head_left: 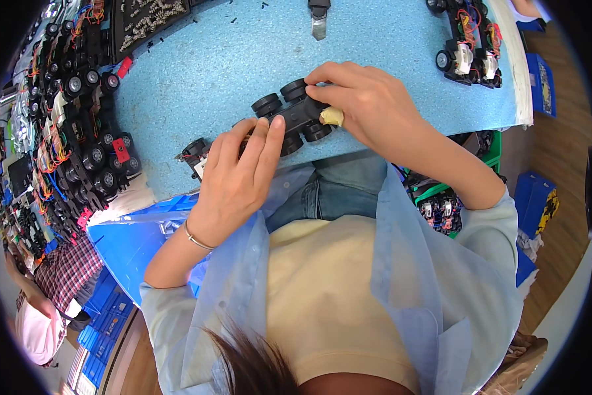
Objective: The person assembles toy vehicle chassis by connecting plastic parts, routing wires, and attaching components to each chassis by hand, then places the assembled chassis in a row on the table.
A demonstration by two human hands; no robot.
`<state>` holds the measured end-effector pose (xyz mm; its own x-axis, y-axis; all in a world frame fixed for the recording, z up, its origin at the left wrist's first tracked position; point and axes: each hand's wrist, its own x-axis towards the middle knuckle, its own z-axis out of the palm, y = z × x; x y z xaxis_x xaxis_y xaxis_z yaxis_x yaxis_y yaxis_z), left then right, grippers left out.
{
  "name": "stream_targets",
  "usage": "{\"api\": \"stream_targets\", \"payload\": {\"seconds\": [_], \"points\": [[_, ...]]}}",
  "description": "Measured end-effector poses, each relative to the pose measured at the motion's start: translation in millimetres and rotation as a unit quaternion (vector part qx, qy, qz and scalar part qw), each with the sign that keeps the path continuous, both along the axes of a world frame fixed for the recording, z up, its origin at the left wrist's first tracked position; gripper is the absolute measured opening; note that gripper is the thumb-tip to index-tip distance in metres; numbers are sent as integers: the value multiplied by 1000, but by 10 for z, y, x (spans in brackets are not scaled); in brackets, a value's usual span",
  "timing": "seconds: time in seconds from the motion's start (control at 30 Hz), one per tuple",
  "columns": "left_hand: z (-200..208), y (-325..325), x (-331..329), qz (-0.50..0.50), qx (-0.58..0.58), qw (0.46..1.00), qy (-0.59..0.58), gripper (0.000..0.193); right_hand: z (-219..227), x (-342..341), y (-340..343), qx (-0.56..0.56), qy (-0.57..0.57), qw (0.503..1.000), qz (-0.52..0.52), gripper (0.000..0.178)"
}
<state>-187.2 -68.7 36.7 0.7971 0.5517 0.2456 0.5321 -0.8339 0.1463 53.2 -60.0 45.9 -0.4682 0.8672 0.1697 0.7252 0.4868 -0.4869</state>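
A black toy truck chassis (299,116) with several black wheels lies wheels-out on the blue table in front of me, slanting up to the right. My left hand (237,161) is closed over its left part, fingers laid across the body, hiding the middle section. Past that hand, the chassis's left end shows a wheel and a white part. My right hand (372,105) grips the right end, thumb and forefinger pinched beside a far wheel. A yellow wrap (332,116) sits on one of its fingers. What lies between the pinched fingertips is too small to make out.
Many wired chassis (98,155) are stacked along the left. A black tray of screws (148,23) stands at the far left, with loose screws nearby. A black-handled tool (319,20) lies at the back. Two wired chassis (467,52) rest far right; a green crate (495,148) is below the table edge.
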Motion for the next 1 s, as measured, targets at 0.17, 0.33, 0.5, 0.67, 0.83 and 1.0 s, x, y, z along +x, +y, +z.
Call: {"api": "stream_targets", "payload": {"seconds": [0.17,0.33,0.5,0.67,0.83,1.0], "points": [[19,-16,-14,-8,26,1000,-5,53,-42,16,-12,6,17,1000,-6,33],[123,-71,-91,-35,25,999,-15,49,35,-138,-159,51,4,996,75,71],[397,-201,137,-5,-239,970,-54,45,237,-63,-598,33,-70,997,5,84],[439,-61,508,-195,125,968,-100,50,36,463,-1344,51,32,974,-217,86],[572,-198,954,-270,249,911,-189,54,-417,1483,-2941,172,101,767,-610,56],[491,-242,1004,-249,236,926,-159,54,-1355,2100,-4903,74,26,415,-907,82]]}}
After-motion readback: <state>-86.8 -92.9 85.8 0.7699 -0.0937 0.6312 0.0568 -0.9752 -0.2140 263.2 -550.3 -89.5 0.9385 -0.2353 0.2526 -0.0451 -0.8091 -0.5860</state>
